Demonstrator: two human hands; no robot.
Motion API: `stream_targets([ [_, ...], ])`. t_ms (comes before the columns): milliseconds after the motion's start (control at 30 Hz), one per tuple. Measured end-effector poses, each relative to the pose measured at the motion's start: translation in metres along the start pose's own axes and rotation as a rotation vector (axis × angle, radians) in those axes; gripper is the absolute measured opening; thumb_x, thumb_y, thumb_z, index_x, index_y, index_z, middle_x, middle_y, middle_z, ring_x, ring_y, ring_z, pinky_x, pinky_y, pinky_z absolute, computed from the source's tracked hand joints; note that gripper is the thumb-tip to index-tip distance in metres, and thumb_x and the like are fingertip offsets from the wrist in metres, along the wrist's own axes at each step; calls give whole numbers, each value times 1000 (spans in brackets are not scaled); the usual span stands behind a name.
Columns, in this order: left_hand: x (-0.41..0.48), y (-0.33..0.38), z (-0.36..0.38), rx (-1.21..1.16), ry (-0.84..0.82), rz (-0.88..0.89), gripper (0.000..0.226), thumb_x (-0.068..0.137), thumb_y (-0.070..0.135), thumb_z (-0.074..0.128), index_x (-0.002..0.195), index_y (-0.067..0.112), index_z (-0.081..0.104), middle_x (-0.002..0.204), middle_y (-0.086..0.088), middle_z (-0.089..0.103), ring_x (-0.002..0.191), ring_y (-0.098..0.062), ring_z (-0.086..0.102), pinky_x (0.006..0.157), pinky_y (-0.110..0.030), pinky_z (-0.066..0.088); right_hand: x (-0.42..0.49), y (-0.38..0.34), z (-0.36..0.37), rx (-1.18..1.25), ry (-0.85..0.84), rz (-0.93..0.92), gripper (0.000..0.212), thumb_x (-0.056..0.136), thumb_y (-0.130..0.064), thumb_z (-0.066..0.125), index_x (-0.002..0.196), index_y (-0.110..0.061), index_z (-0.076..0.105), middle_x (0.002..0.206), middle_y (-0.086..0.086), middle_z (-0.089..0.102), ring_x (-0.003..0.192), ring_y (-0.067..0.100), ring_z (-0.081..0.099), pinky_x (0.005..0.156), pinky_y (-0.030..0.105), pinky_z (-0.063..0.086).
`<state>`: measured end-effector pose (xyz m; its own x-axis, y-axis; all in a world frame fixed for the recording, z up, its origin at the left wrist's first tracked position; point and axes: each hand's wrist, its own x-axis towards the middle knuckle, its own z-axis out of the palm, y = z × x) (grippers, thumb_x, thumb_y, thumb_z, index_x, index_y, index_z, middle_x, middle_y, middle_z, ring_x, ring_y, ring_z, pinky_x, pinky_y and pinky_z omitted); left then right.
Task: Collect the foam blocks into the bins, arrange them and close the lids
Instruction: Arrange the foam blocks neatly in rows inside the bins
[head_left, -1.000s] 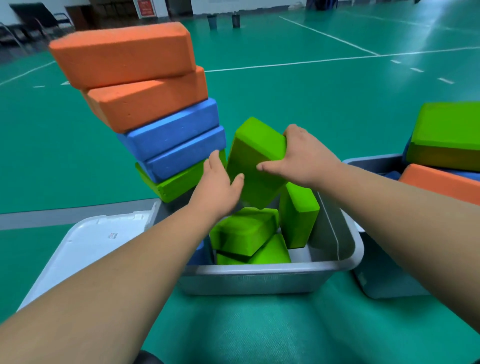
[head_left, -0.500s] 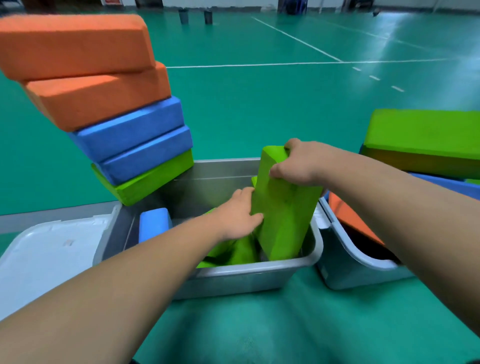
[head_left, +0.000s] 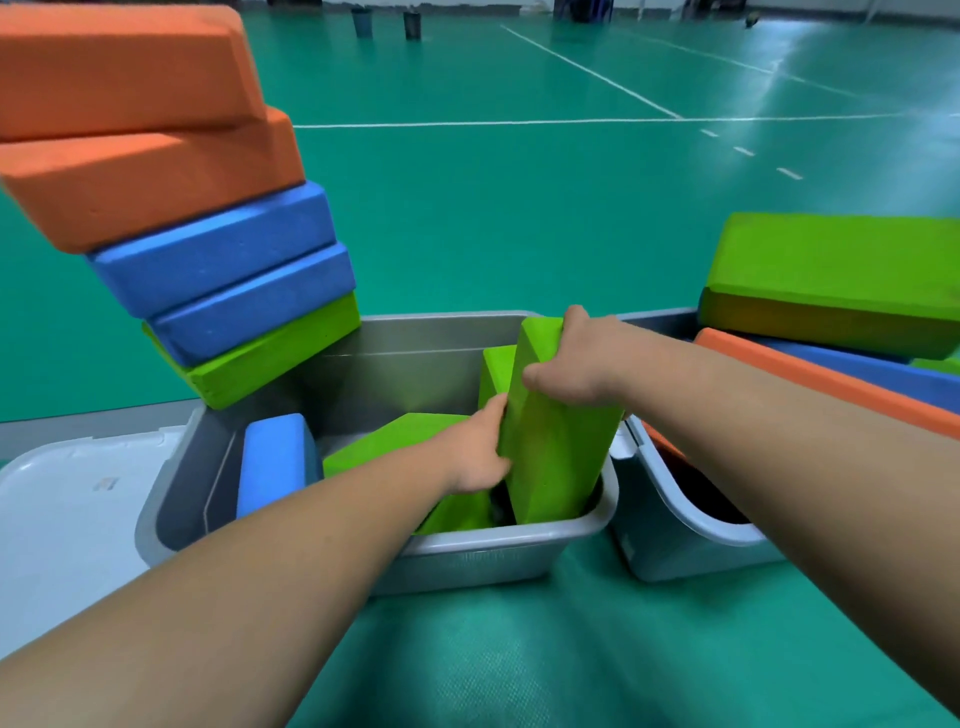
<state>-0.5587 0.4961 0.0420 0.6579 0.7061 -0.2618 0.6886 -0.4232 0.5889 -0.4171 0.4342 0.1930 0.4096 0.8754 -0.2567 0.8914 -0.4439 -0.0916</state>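
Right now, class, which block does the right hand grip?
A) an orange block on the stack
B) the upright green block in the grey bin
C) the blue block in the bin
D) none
B: the right hand curls over the top of the green block, which stands on end in the bin.

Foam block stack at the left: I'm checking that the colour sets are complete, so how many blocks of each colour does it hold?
orange blocks: 2
blue blocks: 2
green block: 1
Total: 5
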Motion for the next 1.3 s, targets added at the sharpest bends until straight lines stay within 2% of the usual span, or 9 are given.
stream_targets([
  [200, 10, -11, 1, 314, 97, 34, 105, 86, 41, 80, 164, 22, 13, 166, -4, 29, 137, -38, 48, 111, -47, 44, -2, 7, -3, 27, -121, -34, 99, 88, -74, 58, 153, -8, 24, 144, 19, 50, 114, 39, 61, 91, 49, 57],
  [400, 12, -19, 3, 470, 173, 33, 108, 77, 55, 84, 160, 19, 25, 166, 2, 21, 131, -34, 46, 107, -51, 46, 3, 5, -2, 137, -187, -26, 95, 90, -73, 56, 155, -15, 19, 137, 24, 51, 87, 41, 70, 74, 52, 64],
  [667, 23, -28, -7, 151, 66, 113, 121, 68, 38, 97, 164, 24, 24, 168, 5, 29, 139, -25, 48, 114, -33, 40, 14, 12, 30, -250, -349, -157, 91, 94, -57, 66, 152, -7, 19, 121, 17, 65, 77, 28, 67, 75, 39, 55],
  [767, 23, -35, -8, 179, 33, 144, 129, 65, 44, 97, 165, 28, 17, 168, 8, 26, 132, -24, 54, 99, -23, 39, 21, 11, 38, -277, -319, -241, 92, 90, -57, 71, 154, -12, 21, 143, 16, 57, 116, 36, 62, 100, 44, 49],
  [833, 21, -39, -10, 133, -8, 136, 139, 62, 48, 97, 165, 39, 3, 169, 10, 23, 132, -21, 54, 100, -23, 39, 25, 7, 37, -303, -309, -262, 97, 88, -58, 73, 156, -13, 19, 148, 14, 53, 128, 37, 56, 105, 47, 46],
  [1000, 19, -39, -26, -188, -308, 55, 143, 56, 60, 96, 161, 50, -1, 161, 1, 42, 133, -16, 58, 114, -41, 47, 35, 5, 38, -247, -360, -209, 88, 90, -55, 73, 151, -16, 22, 108, 11, 67, 81, 24, 69, 72, 40, 56],
  [1100, 18, -33, -33, -283, -295, 8, 131, 60, 85, 77, 164, 40, 11, 166, 8, 34, 148, -13, 40, 124, -43, 33, 49, 10, 38, -218, -167, -265, 60, 100, -54, 57, 142, -13, 45, 128, 13, 64, 106, 31, 62, 79, 34, 42],
  [1167, 17, -25, -32, -333, -198, -48, 115, 70, 96, 53, 163, 36, 24, 164, 14, 34, 148, -13, 38, 125, -40, 28, 59, 15, 41, -148, -75, -260, 56, 102, -52, 55, 141, -13, 49, 136, 14, 61, 121, 34, 58, 89, 37, 45],
  [1300, 22, -12, -20, -306, 13, -56, 80, 94, 74, 51, 156, 23, 43, 159, 5, 44, 123, -9, 57, 100, -27, 47, 75, 24, 49, -143, -140, -319, 59, 102, -54, 53, 155, -29, 42, 154, 9, 49, 137, 32, 49, 107, 40, 42],
])
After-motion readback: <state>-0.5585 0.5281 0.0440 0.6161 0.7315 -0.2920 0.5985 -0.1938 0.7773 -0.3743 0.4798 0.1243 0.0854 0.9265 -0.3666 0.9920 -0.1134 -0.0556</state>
